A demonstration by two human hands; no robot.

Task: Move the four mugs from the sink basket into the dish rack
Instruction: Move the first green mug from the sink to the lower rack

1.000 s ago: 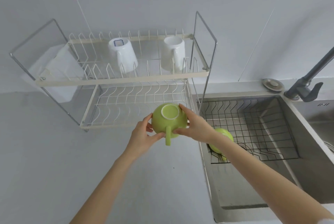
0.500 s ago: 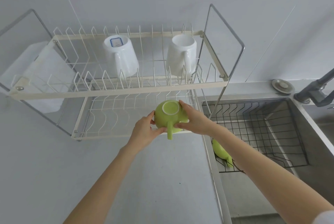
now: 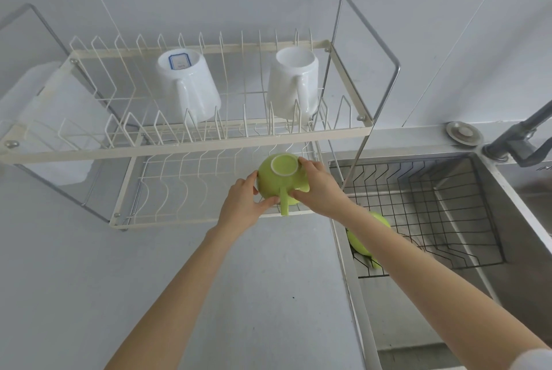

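Observation:
Both my hands hold a green mug (image 3: pixel 276 183) upside down, handle toward me, over the right end of the dish rack's lower tier (image 3: pixel 185 187). My left hand (image 3: pixel 243 204) grips its left side and my right hand (image 3: pixel 318 187) its right side. Two white mugs (image 3: pixel 186 87) (image 3: pixel 294 83) stand upside down on the rack's upper tier (image 3: pixel 191 142). A second green mug (image 3: pixel 363 242) lies in the black wire sink basket (image 3: pixel 442 214), partly hidden behind my right forearm.
The steel sink (image 3: pixel 507 250) is at the right, with a grey faucet (image 3: pixel 522 136) and a round metal cap (image 3: pixel 464 133) behind it. A translucent white tray (image 3: pixel 47 118) hangs at the rack's left end. The grey countertop (image 3: pixel 119 280) lies in front of the rack.
Both hands carried the green mug forward from in front of the rack, so it is now over the right end of the lower tier. The view moved closer to the rack.

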